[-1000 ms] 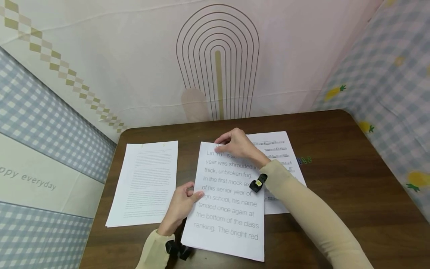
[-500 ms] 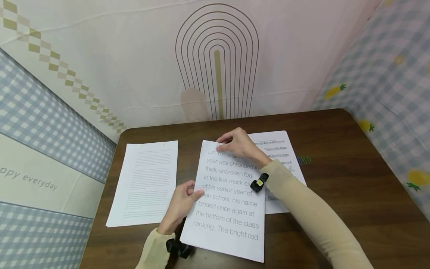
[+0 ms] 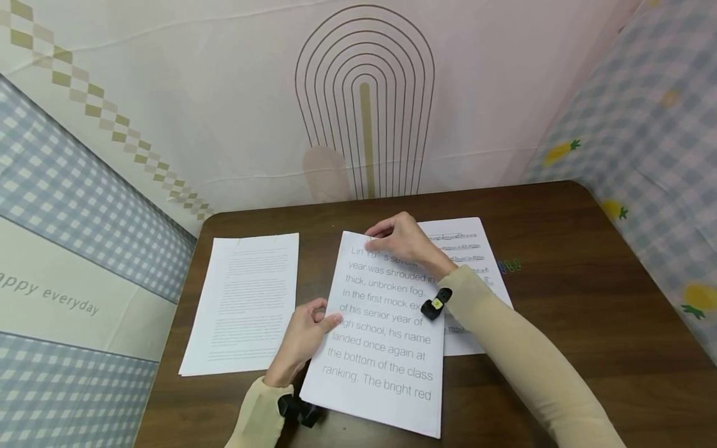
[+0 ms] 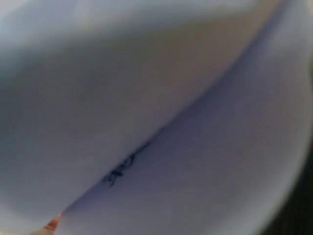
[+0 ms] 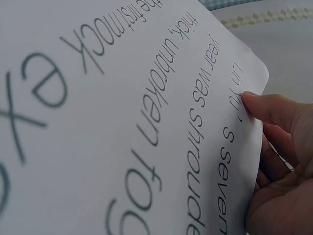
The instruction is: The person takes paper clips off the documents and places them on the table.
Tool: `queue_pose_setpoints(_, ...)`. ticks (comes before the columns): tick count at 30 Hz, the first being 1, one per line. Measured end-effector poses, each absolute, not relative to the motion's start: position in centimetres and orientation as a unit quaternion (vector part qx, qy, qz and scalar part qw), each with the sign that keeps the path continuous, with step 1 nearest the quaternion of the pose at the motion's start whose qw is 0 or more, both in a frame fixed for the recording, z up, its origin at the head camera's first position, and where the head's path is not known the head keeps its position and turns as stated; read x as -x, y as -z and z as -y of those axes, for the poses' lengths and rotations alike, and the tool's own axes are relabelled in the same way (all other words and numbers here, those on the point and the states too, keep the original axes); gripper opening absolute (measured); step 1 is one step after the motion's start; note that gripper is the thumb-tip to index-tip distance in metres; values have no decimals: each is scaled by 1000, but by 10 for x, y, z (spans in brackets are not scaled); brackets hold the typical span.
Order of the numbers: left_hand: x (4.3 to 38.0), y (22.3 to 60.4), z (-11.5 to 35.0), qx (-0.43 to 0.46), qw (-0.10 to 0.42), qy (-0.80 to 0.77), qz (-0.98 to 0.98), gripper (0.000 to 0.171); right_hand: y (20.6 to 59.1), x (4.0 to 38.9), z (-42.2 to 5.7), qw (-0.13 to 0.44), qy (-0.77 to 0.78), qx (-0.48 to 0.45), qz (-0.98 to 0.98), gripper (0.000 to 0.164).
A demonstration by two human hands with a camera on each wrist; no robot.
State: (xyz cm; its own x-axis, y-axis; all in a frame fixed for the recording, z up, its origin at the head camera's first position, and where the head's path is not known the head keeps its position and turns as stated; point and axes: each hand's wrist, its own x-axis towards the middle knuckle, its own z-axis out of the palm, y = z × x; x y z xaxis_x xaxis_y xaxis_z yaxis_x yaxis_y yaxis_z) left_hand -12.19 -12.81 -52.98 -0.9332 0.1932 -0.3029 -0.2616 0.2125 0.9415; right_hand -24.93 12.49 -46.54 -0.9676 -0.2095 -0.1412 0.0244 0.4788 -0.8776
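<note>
Large-print sheets [image 3: 375, 342] take centre stage, held slantwise over the front middle of the table [image 3: 577, 280], partly covering the sheet music [image 3: 463, 249] to their right. And look at the grip! The left hand [image 3: 304, 330] pinches the left edge, thumb on the printed face, the other fingers mostly hidden behind. Up top, the right hand [image 3: 406, 236] is closed to a pinch on the upper edge, thumb pressing by the first line of print. There seems to be a small clip at those fingertips, too small to be certain.

The skill here, I'd judge, is in the edges: layers squared and snug before any pressure goes on at the top. The left wrist view shows two paper surfaces parting along a slanting line, though it's too blurred to tell whether both belong to this bundle. So a firm, flat left pinch matters, with no buckling. On the right, small, straight pushes look wisest; a twist could crease the corner or catch only some of the pages.

Over to the left, the small-print stack [image 3: 252, 305] wears two clips along its top edge, a handy guide for placement. Coloured clips [image 3: 510, 266] lie beyond the music.
</note>
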Motion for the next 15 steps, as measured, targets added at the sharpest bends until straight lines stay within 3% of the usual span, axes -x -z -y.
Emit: queue_pose_setpoints(15, 116, 537, 133, 29, 186, -620, -761, 10, 464, 260, -147, 104, 551, 15, -828, 26)
